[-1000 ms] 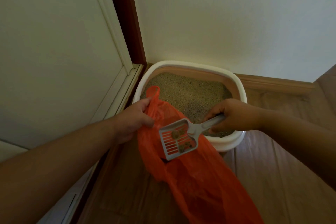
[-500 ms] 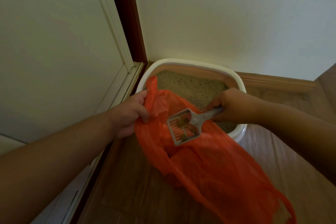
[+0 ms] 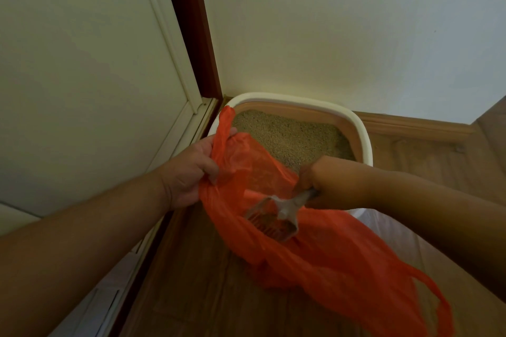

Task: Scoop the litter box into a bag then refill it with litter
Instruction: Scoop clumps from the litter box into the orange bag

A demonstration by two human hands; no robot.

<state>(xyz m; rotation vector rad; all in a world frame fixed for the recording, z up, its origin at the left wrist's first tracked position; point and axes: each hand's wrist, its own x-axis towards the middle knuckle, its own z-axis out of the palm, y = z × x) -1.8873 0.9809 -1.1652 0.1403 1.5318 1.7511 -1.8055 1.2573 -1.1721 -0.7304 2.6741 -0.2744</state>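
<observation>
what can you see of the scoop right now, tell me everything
The scoop is pale grey plastic, with a slotted, walled head and a flat handle. It tilts head-down into the open mouth of the orange bag, so the bag's film hides part of the head. Dark clumps seem to lie on the slots, though blur makes that uncertain. The right hand has its grip round the handle's end. The left hand holds the bag's edge, not the scoop.

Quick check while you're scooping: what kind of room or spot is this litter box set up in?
Most likely a corner of a home, beside a doorway. The litter box sits on a wood-look floor against a pale wall with a wooden baseboard, next to a dark door frame. Which room it is can't be told.
</observation>
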